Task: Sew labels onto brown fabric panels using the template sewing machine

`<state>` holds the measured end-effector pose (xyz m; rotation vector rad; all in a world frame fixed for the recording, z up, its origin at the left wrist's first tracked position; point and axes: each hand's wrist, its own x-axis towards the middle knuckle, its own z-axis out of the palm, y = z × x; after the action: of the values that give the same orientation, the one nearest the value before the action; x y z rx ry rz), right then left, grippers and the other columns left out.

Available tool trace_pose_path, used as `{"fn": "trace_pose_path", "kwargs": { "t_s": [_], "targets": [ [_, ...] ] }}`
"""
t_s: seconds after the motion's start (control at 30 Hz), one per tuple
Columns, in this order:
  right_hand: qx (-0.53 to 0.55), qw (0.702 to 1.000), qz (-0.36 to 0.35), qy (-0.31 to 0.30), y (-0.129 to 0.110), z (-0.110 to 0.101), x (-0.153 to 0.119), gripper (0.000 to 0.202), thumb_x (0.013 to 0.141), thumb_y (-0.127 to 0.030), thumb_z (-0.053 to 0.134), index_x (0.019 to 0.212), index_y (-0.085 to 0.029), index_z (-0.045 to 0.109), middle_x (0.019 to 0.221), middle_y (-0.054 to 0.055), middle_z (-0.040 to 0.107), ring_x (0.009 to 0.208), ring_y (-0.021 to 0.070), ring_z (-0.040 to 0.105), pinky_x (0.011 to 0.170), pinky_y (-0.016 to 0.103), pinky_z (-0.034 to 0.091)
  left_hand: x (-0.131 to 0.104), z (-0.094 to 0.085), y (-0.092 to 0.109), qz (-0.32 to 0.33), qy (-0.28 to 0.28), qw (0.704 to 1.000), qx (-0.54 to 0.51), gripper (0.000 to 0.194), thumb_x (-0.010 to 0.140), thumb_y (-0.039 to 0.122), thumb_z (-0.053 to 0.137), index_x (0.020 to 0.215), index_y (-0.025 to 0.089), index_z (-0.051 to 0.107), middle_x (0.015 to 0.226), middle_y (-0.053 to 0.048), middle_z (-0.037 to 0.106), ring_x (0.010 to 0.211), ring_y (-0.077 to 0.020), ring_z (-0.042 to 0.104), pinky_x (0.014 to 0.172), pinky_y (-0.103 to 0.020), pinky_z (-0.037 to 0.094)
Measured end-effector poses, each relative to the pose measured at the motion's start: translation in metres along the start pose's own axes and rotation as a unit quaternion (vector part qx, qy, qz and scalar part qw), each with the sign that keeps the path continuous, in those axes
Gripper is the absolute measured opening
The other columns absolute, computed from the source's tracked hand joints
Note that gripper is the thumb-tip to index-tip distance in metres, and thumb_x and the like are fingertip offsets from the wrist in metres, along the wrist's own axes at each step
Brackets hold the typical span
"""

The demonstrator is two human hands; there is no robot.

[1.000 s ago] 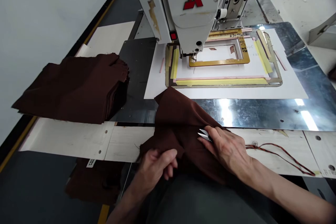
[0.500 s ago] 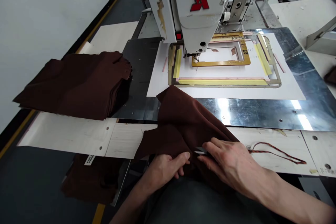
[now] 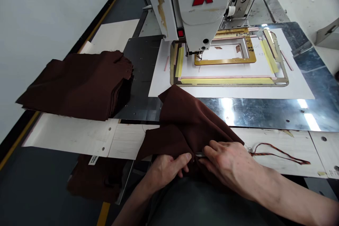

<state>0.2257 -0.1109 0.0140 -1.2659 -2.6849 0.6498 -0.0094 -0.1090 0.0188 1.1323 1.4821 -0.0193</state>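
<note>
A dark brown cloth lies folded and rumpled over the front edge of the table, its upper corner on the metal plate. My left hand is closed on the cloth's near edge, thumb on top. Just to the right, my right hand is closed round a small metal tool, whose thin tip points left at the cloth near my left thumb. Most of that tool is hidden by my fingers. A looped dark red cord lies on the white board right of my right hand.
A white sewing machine head stands over a yellow frame on white paper. To the left sits a stack of brown cloth. More brown cloth is below the table's edge.
The metal tool's tip has moved slightly left and lower against the cloth, with my right hand. My left hand has hardly moved. The view has shifted a little.
</note>
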Motion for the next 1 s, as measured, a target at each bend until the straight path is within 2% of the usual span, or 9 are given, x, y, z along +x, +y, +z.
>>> {"fn": "trace_pose_path", "kwargs": {
  "t_s": [0.17, 0.33, 0.47, 0.57, 0.7, 0.8, 0.87, 1.0],
  "targets": [
    [-0.003, 1.000, -0.008, 0.005, 0.001, 0.001, 0.001, 0.014, 0.101, -0.022, 0.054, 0.087, -0.021, 0.055, 0.078, 0.002, 0.060, 0.060, 0.0182, 0.054, 0.057, 0.035, 0.030, 0.000, 0.001, 0.002, -0.006, 0.003, 1.000, 0.002, 0.060, 0.091, 0.070, 0.053, 0.066, 0.020, 0.074, 0.067, -0.004, 0.072, 0.072, -0.0220, 0.070, 0.079, -0.031, 0.051],
    [0.003, 1.000, -0.014, 0.021, 0.002, 0.005, 0.001, 0.014, 0.102, -0.021, 0.054, 0.088, -0.021, 0.055, 0.079, 0.001, 0.060, 0.060, 0.0165, 0.053, 0.053, 0.034, 0.027, 0.000, 0.001, 0.002, 0.002, 0.007, 1.000, 0.007, 0.059, 0.091, 0.069, 0.053, 0.067, 0.020, 0.074, 0.065, -0.003, 0.070, 0.070, -0.0209, 0.069, 0.078, -0.030, 0.050],
    [0.073, 0.996, 0.039, 0.044, -0.001, 0.012, 0.001, 0.022, 0.107, -0.029, 0.046, 0.088, -0.021, 0.055, 0.078, 0.001, 0.059, 0.062, 0.0155, 0.057, 0.053, 0.032, 0.028, 0.002, 0.001, 0.002, 0.019, 0.007, 1.000, -0.019, 0.055, 0.093, 0.064, 0.054, 0.066, 0.019, 0.072, 0.068, -0.003, 0.071, 0.069, -0.0191, 0.068, 0.076, -0.029, 0.051],
    [0.143, 0.985, 0.072, 0.064, -0.001, 0.016, 0.002, 0.027, 0.109, -0.034, 0.044, 0.089, -0.021, 0.056, 0.078, 0.000, 0.059, 0.064, 0.0147, 0.058, 0.055, 0.030, 0.031, 0.004, 0.001, 0.001, 0.050, -0.003, 0.996, -0.069, 0.048, 0.094, 0.059, 0.055, 0.076, 0.018, 0.073, 0.076, -0.004, 0.074, 0.069, -0.0185, 0.067, 0.070, -0.028, 0.053],
    [0.225, 0.957, 0.114, 0.143, 0.006, 0.016, 0.004, 0.031, 0.109, -0.035, 0.045, 0.083, -0.021, 0.053, 0.071, -0.002, 0.052, 0.057, 0.0123, 0.050, 0.056, 0.029, 0.034, 0.004, -0.002, 0.004, 0.051, -0.013, 0.997, -0.058, 0.045, 0.095, 0.053, 0.055, 0.078, 0.017, 0.075, 0.075, -0.005, 0.074, 0.067, -0.0185, 0.067, 0.073, -0.029, 0.054],
    [0.252, 0.946, 0.105, 0.174, 0.009, 0.016, 0.005, 0.017, 0.107, -0.036, 0.051, 0.103, -0.021, 0.059, 0.081, -0.001, 0.057, 0.065, 0.0132, 0.055, 0.060, 0.027, 0.039, 0.002, -0.001, 0.008, 0.063, -0.003, 0.995, -0.075, 0.047, 0.097, 0.054, 0.051, 0.079, 0.017, 0.074, 0.072, -0.004, 0.072, 0.063, -0.0173, 0.065, 0.069, -0.028, 0.053],
    [0.230, 0.953, 0.086, 0.177, 0.010, 0.020, 0.005, 0.019, 0.107, -0.034, 0.052, 0.120, -0.021, 0.056, 0.092, 0.002, 0.061, 0.075, 0.0147, 0.061, 0.065, 0.027, 0.043, 0.001, 0.003, 0.011, 0.047, 0.015, 0.996, -0.075, 0.049, 0.095, 0.060, 0.053, 0.081, 0.018, 0.074, 0.067, -0.002, 0.069, 0.059, -0.0164, 0.063, 0.064, -0.027, 0.052],
    [0.146, 0.965, 0.073, 0.206, 0.013, 0.031, 0.005, 0.023, 0.107, -0.033, 0.051, 0.125, -0.019, 0.054, 0.092, 0.002, 0.063, 0.077, 0.0157, 0.065, 0.066, 0.028, 0.045, -0.001, 0.005, 0.010, -0.024, 0.019, 0.999, -0.030, 0.054, 0.086, 0.069, 0.060, 0.075, 0.018, 0.074, 0.060, -0.001, 0.066, 0.057, -0.0160, 0.062, 0.061, -0.025, 0.051]
  ]
}}
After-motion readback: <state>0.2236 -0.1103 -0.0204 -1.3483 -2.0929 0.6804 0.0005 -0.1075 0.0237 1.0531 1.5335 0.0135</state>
